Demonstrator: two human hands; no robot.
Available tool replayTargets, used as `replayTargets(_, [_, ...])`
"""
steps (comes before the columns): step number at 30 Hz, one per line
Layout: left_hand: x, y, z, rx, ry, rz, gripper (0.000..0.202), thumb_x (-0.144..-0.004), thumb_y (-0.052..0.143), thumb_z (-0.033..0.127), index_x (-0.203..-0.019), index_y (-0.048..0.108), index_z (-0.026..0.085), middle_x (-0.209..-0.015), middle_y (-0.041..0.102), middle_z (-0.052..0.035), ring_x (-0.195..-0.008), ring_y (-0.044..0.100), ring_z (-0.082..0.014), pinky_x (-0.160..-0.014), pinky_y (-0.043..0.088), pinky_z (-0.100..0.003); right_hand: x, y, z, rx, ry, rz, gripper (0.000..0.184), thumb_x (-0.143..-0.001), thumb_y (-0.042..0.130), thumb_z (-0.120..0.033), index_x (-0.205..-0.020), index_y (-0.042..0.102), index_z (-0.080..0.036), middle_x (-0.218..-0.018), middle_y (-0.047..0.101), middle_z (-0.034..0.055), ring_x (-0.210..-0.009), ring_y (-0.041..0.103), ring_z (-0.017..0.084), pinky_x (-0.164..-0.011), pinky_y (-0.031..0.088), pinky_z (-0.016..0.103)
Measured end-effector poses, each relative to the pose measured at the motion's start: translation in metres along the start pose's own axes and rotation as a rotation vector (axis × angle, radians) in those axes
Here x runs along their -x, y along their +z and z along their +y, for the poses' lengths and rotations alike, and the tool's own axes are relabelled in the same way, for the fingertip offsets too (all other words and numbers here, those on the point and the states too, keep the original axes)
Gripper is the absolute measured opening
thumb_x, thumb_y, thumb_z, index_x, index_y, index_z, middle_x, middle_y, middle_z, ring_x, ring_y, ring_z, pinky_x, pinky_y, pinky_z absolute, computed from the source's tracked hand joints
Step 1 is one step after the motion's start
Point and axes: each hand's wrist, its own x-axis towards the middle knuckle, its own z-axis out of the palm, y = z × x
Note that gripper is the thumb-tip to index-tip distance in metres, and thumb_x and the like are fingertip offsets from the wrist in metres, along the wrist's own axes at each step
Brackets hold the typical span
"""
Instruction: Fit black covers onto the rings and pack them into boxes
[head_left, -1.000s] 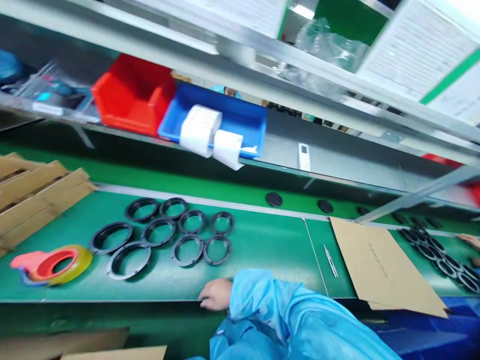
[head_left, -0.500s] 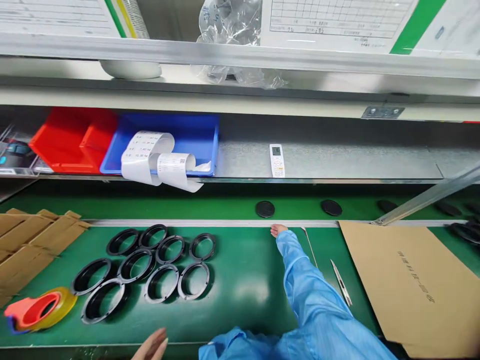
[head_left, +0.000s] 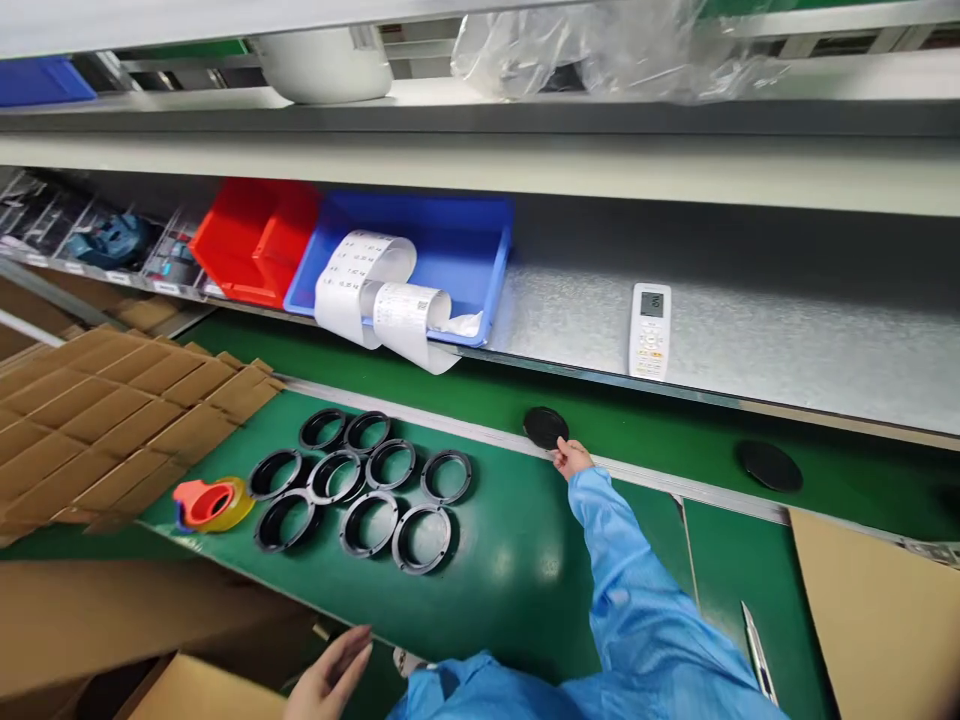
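Observation:
My right hand (head_left: 572,458), in a blue sleeve, reaches to the back of the green bench, its thumb and fingers closed on the near edge of a flat black disc (head_left: 545,427). That disc is over the green strip behind the metal rail. Low in the picture, my left hand (head_left: 334,675) hangs before the bench's front edge with its fingers stretched out and nothing in them. Several black rings (head_left: 422,538) stand in a loose group on the bench, left of my right arm. A second black disc (head_left: 769,466) lies further right on the strip.
Folded cardboard dividers (head_left: 127,420) and a tape dispenser (head_left: 214,503) are on the left. An open carton (head_left: 202,690) stands at lower left. A utility knife (head_left: 759,655) and a cardboard sheet (head_left: 877,610) lie right. Above, a shelf holds a remote control (head_left: 649,332), blue bin (head_left: 465,240) and red bin (head_left: 251,240).
My right hand has moved forward from the rail to the black disc and closed on its edge. The view has turned left and down, showing more dividers and the carton. My left hand stays open.

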Motion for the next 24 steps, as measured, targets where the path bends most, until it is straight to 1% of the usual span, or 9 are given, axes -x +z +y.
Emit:
replayTargets(2, [0.002,0.017,0.021,0.104,-0.02,-0.062,0.061,-0.056,0.083,0.065,-0.098,0.074,0.022,-0.112,0.074,-0.0117,-0.117,0.064,-0.037,-0.111,0.044,-0.052,0.048,0.024,0.021,-0.02,0.026,-0.198,0.048,-0.075,0.077,-0.055,-0.068,0.042,-0.021,-0.058,0.056,-0.0046,-0.045,0.045,0.006,-0.047,0.043,0.021])
replayTargets(5, [0.005,0.042,0.049,0.53,-0.029,-0.204,0.072,-0.074,0.068,0.07,-0.129,0.059,0.024,-0.136,0.062,-0.0135,-0.13,0.055,-0.0327,-0.107,0.046,-0.053,0.134,0.055,0.055,-0.023,0.085,-0.491,0.054,-0.064,0.081,-0.061,-0.072,0.045,-0.022,-0.061,0.058,-0.0054,-0.045,0.048,0.007,-0.048,0.043,0.021])
replayTargets(7, [0.008,0.051,0.062,0.759,-0.07,-0.332,0.082,-0.079,0.051,0.08,-0.14,0.048,0.024,-0.14,0.058,-0.0155,-0.13,0.054,-0.0354,-0.104,0.046,-0.06,0.185,0.072,0.071,-0.007,0.114,-0.683,0.053,-0.066,0.079,-0.062,-0.074,0.045,-0.022,-0.059,0.057,-0.0067,-0.044,0.048,0.007,-0.046,0.04,0.02])
replayTargets(10, [0.018,0.052,0.071,0.887,-0.082,-0.38,0.089,-0.086,0.026,0.081,-0.143,0.043,0.016,-0.138,0.058,-0.0198,-0.13,0.053,-0.0379,-0.104,0.043,-0.064,0.235,0.087,0.082,0.078,0.053,-0.854,0.048,-0.075,0.069,-0.064,-0.077,0.045,-0.022,-0.059,0.058,-0.0067,-0.043,0.049,0.008,-0.046,0.04,0.02])
replayTargets(14, [0.04,0.04,0.071,0.896,-0.02,-0.361,0.096,-0.085,0.016,0.082,-0.149,0.034,0.014,-0.143,0.054,-0.0198,-0.135,0.047,-0.038,-0.107,0.039,-0.064,0.261,0.093,0.071,0.353,-0.249,-0.778,0.041,-0.083,0.063,-0.06,-0.094,0.052,-0.022,-0.063,0.058,-0.0055,-0.049,0.053,0.011,-0.049,0.043,0.023])
replayTargets(17, [0.054,0.032,0.066,0.907,0.013,-0.406,0.105,-0.078,0.01,0.089,-0.155,0.023,0.019,-0.15,0.046,-0.0182,-0.138,0.043,-0.0391,-0.106,0.037,-0.067,0.27,0.091,0.055,0.545,-0.673,-0.628,0.044,-0.088,0.063,-0.049,-0.122,0.058,-0.022,-0.089,0.062,0.0028,-0.081,0.061,0.017,-0.076,0.053,0.033])
replayTargets(19, [0.061,0.03,0.063,0.934,0.001,-0.472,0.106,-0.077,0.01,0.091,-0.155,0.022,0.02,-0.153,0.043,-0.0178,-0.139,0.041,-0.0401,-0.105,0.036,-0.069,0.276,0.091,0.047,0.622,-0.916,-0.607,0.037,-0.095,0.055,-0.043,-0.128,0.063,-0.028,-0.109,0.058,0.0073,-0.104,0.055,0.021,-0.094,0.049,0.039])
replayTargets(21, [0.067,0.031,0.058,1.007,-0.028,-0.507,0.102,-0.079,0.016,0.089,-0.154,0.024,0.021,-0.154,0.041,-0.0172,-0.138,0.042,-0.0405,-0.105,0.035,-0.069,0.282,0.091,0.045,0.674,-1.038,-0.631,0.034,-0.1,0.046,-0.038,-0.125,0.068,-0.032,-0.117,0.054,0.0081,-0.113,0.049,0.022,-0.1,0.046,0.041])
replayTargets(24, [0.076,0.032,0.05,1.141,-0.076,-0.486,0.09,-0.084,0.027,0.082,-0.151,0.031,0.023,-0.153,0.044,-0.0156,-0.135,0.046,-0.0395,-0.106,0.034,-0.068,0.286,0.093,0.049,0.76,-1.104,-0.649,0.036,-0.101,0.042,-0.038,-0.127,0.068,-0.033,-0.123,0.05,0.0087,-0.117,0.043,0.024,-0.103,0.044,0.044])
